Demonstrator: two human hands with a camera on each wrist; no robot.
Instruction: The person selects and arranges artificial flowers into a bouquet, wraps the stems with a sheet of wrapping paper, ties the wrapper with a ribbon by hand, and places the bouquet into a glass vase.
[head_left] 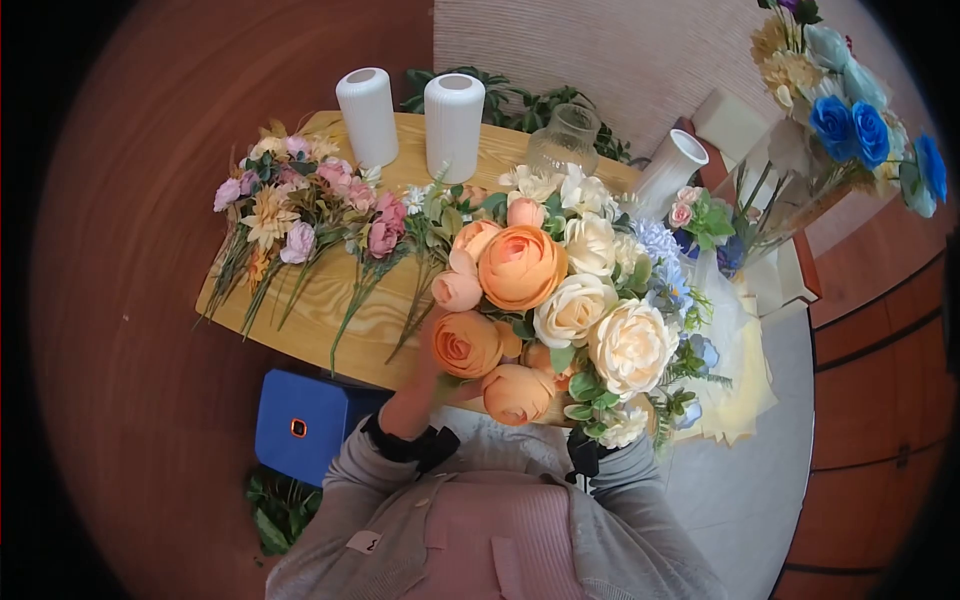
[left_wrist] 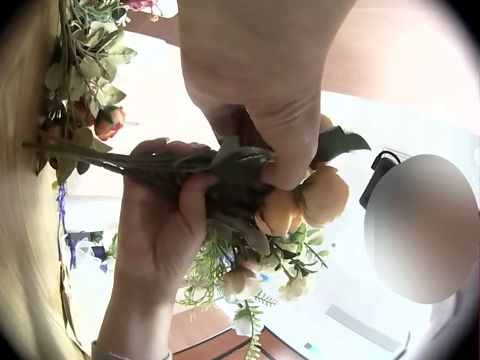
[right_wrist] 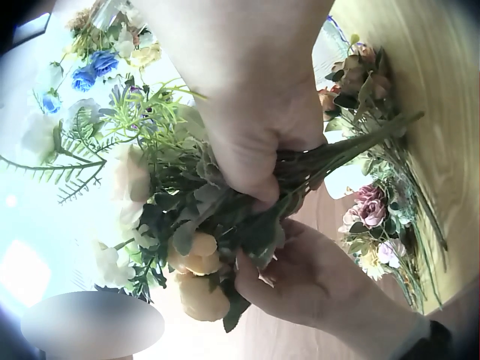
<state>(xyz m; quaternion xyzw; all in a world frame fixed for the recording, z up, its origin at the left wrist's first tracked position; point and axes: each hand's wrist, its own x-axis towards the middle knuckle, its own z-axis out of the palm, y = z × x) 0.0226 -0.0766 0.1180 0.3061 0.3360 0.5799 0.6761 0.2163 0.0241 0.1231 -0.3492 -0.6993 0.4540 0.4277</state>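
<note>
Two hands are working on one mixed bunch of flowers (head_left: pixel 575 310), which is above the near side of the worktop (head_left: pixel 310 320), right of the middle. The right hand (right_wrist: pixel 255 127) grips the gathered stems (right_wrist: pixel 360 142), fingers curled round them. The left hand (left_wrist: pixel 255 82) pinches the leafy part just below the orange blooms (head_left: pixel 522 267); from where I stand, I can't tell exactly which stem is between its fingers.

To my eye, the right hand ought to bear the bundle, snug but not crushing, so the left can ease single stems about without the rest slipping. I'd nudge by the stem and not by the petals, since the big heads look easily knocked askew. The orange ones crowd the left side, with cream roses (head_left: pixel 632 347) beside them and blue sprigs (head_left: pixel 655 240) farther right, so small turns of the whole bunch would help in judging the balance. Best to watch the stem ends too: they point towards the worktop and could catch on it.
</note>
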